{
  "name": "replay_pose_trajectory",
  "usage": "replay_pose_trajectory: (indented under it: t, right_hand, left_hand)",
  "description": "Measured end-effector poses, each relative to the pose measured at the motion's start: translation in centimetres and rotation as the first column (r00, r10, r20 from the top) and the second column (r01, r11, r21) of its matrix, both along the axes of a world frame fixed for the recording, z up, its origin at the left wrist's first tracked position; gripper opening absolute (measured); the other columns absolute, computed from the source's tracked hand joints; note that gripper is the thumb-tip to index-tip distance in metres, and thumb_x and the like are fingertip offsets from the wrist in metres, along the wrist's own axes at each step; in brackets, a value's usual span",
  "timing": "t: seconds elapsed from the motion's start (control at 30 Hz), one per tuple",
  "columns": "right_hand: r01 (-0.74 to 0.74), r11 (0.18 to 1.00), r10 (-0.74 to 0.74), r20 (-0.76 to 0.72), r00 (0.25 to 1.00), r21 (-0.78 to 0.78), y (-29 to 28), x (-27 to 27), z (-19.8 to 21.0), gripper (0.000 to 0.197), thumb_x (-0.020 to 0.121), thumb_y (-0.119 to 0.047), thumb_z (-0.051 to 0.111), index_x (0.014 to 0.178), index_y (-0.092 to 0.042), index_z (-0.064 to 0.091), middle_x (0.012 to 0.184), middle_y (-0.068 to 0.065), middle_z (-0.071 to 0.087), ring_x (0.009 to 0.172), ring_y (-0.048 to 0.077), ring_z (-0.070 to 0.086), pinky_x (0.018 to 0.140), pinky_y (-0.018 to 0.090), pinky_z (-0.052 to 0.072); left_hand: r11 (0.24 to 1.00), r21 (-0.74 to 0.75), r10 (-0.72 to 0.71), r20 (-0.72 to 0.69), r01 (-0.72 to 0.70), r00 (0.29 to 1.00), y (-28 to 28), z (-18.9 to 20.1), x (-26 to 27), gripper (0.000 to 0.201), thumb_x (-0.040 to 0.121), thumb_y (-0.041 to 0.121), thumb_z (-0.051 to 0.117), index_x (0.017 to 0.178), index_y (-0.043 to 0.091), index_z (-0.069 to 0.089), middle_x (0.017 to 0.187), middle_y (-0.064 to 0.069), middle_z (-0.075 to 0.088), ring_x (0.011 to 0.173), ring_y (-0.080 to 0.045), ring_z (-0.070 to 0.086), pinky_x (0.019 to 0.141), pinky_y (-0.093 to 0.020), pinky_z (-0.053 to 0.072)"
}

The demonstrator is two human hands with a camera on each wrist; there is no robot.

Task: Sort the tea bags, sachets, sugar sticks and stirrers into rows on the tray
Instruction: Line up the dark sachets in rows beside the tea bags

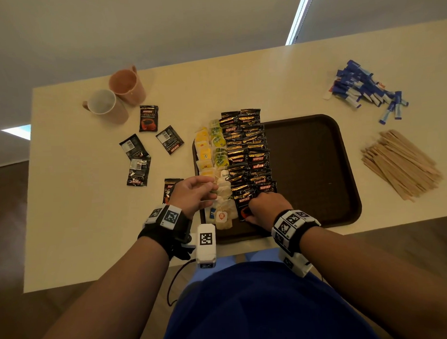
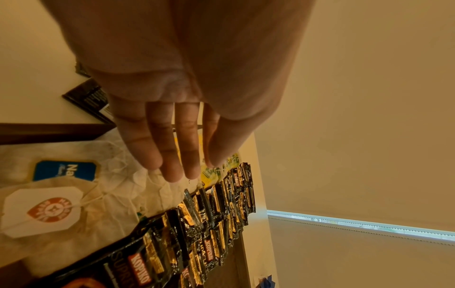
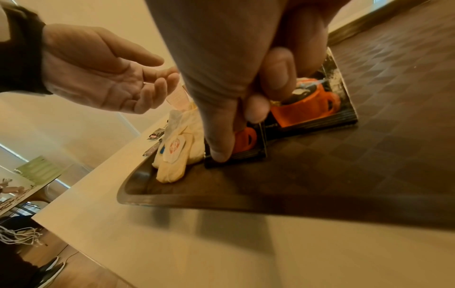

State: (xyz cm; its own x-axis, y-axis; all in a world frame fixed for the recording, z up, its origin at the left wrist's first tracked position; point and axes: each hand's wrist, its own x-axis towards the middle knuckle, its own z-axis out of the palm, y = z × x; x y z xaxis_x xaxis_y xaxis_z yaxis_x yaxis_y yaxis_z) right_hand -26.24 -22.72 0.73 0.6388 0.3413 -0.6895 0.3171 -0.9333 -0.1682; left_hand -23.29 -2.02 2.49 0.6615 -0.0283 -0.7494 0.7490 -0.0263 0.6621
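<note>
A: What's around your hands?

B: Your right hand point(image 3: 246, 93) pinches a Kopiko sachet point(image 3: 248, 144) flat on the brown tray point(image 1: 318, 166), beside the tea bags point(image 1: 222, 194). Your left hand point(image 1: 193, 193) hovers loosely spread above them.

A: Elsewhere?

B: Stirrers point(image 1: 401, 163) and sugar sticks point(image 1: 364, 91) lie right; loose sachets point(image 1: 150, 146) and two mugs point(image 1: 116, 97) left.

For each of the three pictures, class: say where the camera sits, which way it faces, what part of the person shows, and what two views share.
Head: worn on the head, looking down at the table; both forearms, left hand and right hand over the tray.
Left wrist: along the open palm toward tea bags and coffee sachets.
Right wrist: low over the tray's near rim, fingers pressing a sachet; the left hand shows too.
Shared: the wrist views both show the tea bag with the orange-marked tag.
</note>
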Motion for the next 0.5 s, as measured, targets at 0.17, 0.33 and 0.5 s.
replay_pose_trajectory:
  t: [0.17,0.33,0.5]
  right_hand:
    - [0.013,1.000,-0.013,-0.014,1.000,-0.001,-0.1,0.1,0.1,0.035,0.097,-0.047,0.053,0.102,-0.014,0.064,0.096,0.005,0.066,0.088,0.024,0.064,0.078,0.037,0.053]
    - [0.056,0.998,-0.056,-0.019,0.998,0.027,-0.1,0.4,0.6,0.037,0.093,-0.052,0.057,0.097,-0.015,0.065,0.090,0.003,0.064,0.086,0.021,0.062,0.078,0.036,0.054]
    - [0.106,0.986,-0.112,0.037,0.993,0.132,0.8,2.1,2.0,0.043,0.094,-0.055,0.053,0.080,-0.016,0.066,0.073,0.000,0.063,0.072,0.016,0.061,0.068,0.031,0.054]
  left_hand:
    - [1.000,-0.001,-0.006,0.002,0.006,1.000,0.1,-0.1,0.0,0.012,0.093,0.008,0.065,0.103,0.013,0.069,0.101,-0.011,0.076,0.081,-0.020,0.069,0.068,-0.029,0.057]
    - [0.998,0.058,0.004,0.032,-0.005,0.999,1.4,-0.3,0.6,0.011,0.092,0.008,0.067,0.101,0.014,0.071,0.099,-0.011,0.076,0.077,-0.018,0.068,0.069,-0.029,0.057]
    - [0.864,0.504,-0.027,0.037,0.005,0.999,6.9,-0.9,2.4,0.011,0.087,0.014,0.074,0.098,0.017,0.071,0.100,-0.007,0.073,0.086,-0.019,0.068,0.079,-0.037,0.059]
